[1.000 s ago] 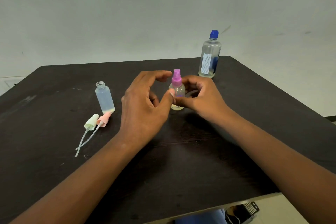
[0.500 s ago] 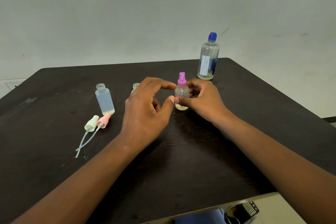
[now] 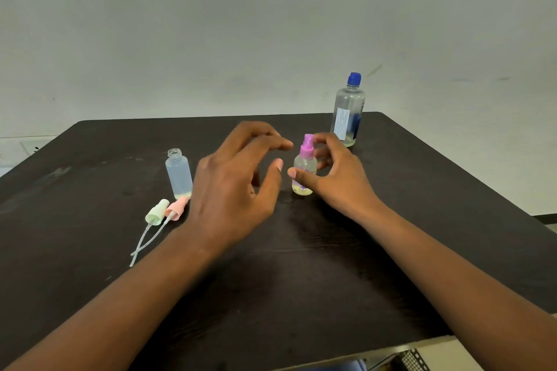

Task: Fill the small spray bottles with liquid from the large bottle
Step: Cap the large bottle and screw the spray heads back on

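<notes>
A small spray bottle [image 3: 305, 172] with a purple spray cap stands on the dark table [image 3: 301, 280], a little yellowish liquid in its base. My right hand [image 3: 337, 181] curls around it, thumb across its front and fingers behind. My left hand [image 3: 235, 187] hovers just to its left, fingers spread, holding nothing. A frosted small bottle [image 3: 178, 173] stands uncapped further left. In front of it lie a green spray head [image 3: 156, 211] and a pink spray head [image 3: 177, 208], each with a dip tube. The large bottle [image 3: 348, 113] with a blue cap stands at the back right.
The table's far edge runs just behind the large bottle, and a plain wall rises beyond it. A dark device with a keypad [image 3: 405, 360] shows below the table's near edge.
My left hand has come off the purple cap and moved left with its fingers spread. The purple-capped bottle now stands a little further right, with my right hand still around it.
</notes>
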`<state>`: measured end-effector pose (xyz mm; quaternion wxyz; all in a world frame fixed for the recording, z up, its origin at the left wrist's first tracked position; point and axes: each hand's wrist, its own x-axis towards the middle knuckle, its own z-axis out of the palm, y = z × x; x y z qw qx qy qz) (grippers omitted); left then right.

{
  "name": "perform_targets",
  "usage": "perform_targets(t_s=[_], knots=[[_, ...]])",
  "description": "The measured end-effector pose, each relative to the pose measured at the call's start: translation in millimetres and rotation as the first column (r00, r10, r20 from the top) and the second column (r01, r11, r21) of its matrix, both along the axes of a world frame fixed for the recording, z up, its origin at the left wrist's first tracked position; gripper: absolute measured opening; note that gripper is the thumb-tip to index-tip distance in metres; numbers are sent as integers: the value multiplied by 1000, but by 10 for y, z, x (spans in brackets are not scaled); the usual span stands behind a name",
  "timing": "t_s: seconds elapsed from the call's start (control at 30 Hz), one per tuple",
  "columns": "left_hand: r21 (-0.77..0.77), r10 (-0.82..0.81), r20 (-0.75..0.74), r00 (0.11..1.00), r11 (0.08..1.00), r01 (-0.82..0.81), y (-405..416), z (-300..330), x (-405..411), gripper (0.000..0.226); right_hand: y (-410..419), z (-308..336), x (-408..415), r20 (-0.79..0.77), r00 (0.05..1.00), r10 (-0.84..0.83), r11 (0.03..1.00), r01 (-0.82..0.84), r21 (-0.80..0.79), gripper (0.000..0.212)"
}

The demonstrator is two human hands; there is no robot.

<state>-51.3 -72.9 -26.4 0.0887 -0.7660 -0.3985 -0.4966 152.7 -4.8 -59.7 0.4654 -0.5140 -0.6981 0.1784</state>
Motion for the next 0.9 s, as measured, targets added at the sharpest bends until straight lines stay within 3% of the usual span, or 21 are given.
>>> perform_targets(t_s=[0.1, 0.2, 0.3, 0.43, 0.53, 0.7, 0.9], knots=[[56, 61, -43, 997, 997, -58, -62, 167, -169, 13, -38, 37, -17, -26, 994, -104, 975, 107, 194, 70], [34, 110, -111, 988, 994, -107, -119, 225, -457, 6, -113, 134, -49, -132, 974, -184, 870, 224, 439, 56], [1, 184, -206, 961, 982, -188, -162, 174, -758, 8, -210, 204, -160, -165, 974, -155, 813, 221, 538, 37], [-32, 254, -267, 930, 962, -272, -187, 67, -971, 14, -347, 190, -460, -81, 997, 1, 893, 35, 449, 24], [-118, 278, -282, 918, 940, -320, -175, 20, -1045, 21, -377, 201, -697, -51, 996, 76, 932, -52, 358, 30], [-195, 348, -279, 895, 892, -408, -157, 14, -1146, 32, -307, 216, -1003, 11, 999, 44, 955, -45, 292, 50], [-310, 416, -275, 867, 815, -489, -98, 9, -1266, 22, -311, 61, -1020, 135, 991, 12, 985, -35, 168, 65]])
